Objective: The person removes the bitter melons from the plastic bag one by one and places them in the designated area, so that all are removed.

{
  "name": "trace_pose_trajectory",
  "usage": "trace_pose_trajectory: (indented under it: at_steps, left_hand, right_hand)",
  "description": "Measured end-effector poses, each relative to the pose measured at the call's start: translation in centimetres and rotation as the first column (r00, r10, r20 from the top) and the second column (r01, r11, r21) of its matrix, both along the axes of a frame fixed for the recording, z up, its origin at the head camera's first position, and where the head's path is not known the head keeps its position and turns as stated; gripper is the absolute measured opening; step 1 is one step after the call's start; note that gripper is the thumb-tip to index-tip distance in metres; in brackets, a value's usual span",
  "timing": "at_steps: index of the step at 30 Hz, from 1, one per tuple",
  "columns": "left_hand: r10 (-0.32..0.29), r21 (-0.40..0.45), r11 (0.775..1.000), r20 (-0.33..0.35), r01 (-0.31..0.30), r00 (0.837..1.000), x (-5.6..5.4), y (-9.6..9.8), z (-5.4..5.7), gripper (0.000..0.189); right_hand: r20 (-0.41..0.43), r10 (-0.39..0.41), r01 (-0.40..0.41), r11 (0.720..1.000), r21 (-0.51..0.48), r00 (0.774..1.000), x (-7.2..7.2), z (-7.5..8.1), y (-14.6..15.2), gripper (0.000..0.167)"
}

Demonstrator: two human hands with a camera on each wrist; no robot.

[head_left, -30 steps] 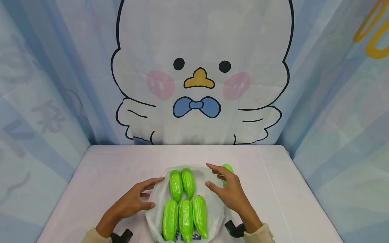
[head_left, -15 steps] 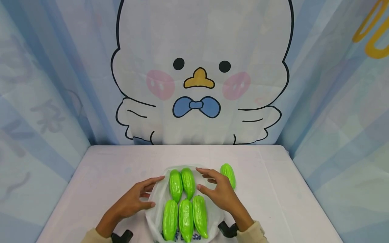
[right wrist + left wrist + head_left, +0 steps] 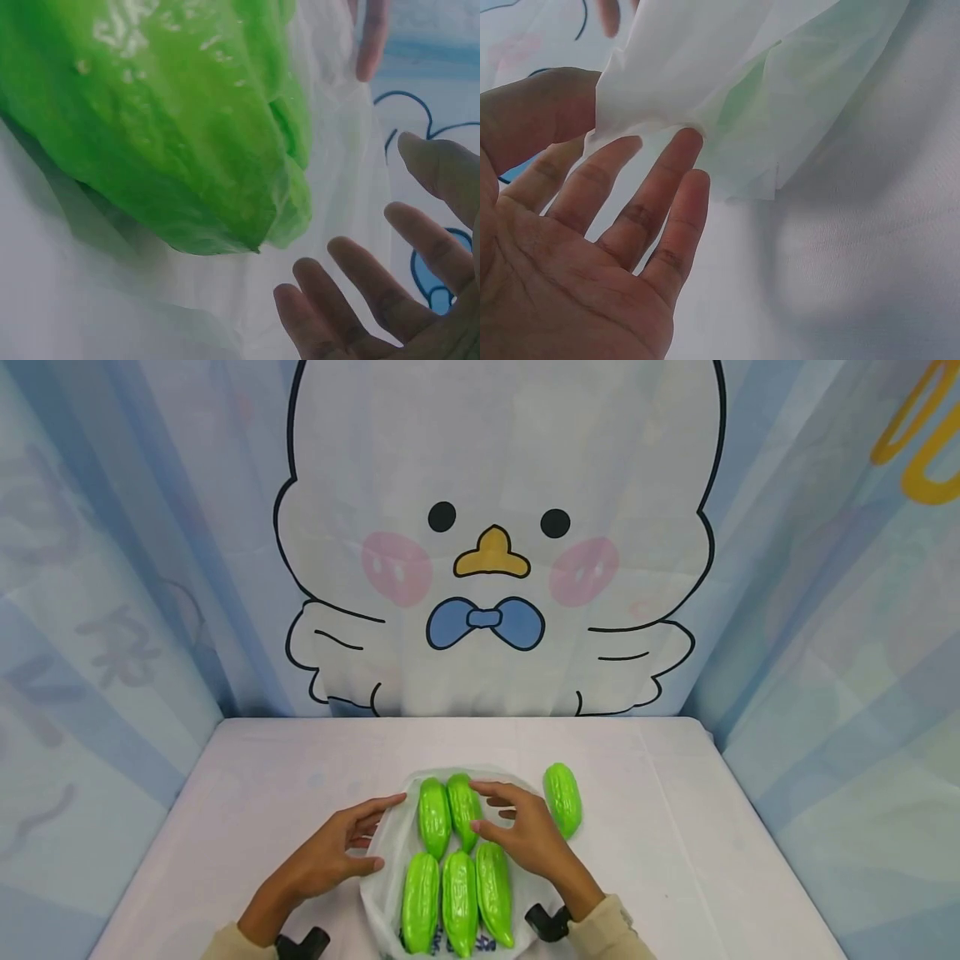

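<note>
A thin white plastic bag (image 3: 386,902) lies spread in a roundish shape, with several green bitter melons (image 3: 460,906) on it in two rows. At its left edge is my left hand (image 3: 322,860), fingers spread; in the left wrist view, the thumb and fingertips rest at the edge of the plastic (image 3: 697,67). My right hand (image 3: 528,835) hovers over the bag's right part, fingers spread and holding nothing. Its fingertips overlap the far-row melon (image 3: 461,802) in the head view. The right wrist view shows ridged melons (image 3: 165,135) close by, apart from the fingers.
One more bitter melon (image 3: 562,800) lies on the white tabletop (image 3: 660,843), just right of the bag. Blue curtains (image 3: 112,568) line the sides, and a cartoon backdrop (image 3: 487,668) hangs behind the table's far edge.
My right hand has moved left, from beside the lone melon to above the bag, leaving that melon in full view. My left hand and the bag have stayed put.
</note>
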State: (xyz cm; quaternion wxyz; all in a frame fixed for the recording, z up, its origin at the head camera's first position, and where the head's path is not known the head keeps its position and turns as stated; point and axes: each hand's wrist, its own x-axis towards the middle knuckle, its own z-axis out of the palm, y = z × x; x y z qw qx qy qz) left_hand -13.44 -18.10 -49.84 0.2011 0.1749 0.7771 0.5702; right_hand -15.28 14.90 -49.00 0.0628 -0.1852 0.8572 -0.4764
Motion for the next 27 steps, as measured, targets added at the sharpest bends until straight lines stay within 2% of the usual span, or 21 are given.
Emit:
trace_pose_trajectory:
  at_steps: [14,27]
  left_hand:
    - [-0.017,0.046,0.999,-0.004,0.017,1.0,0.1,-0.1,-0.3,0.085]
    - [-0.037,0.107,0.994,0.063,0.031,0.997,0.1,-0.1,-0.3,0.087]
  right_hand:
    - [-0.004,-0.005,0.006,0.995,0.095,1.0,-1.1,-1.1,-1.3,0.055]
    - [-0.041,0.045,-0.038,0.987,0.157,0.998,-1.4,-1.4,-2.0,0.058]
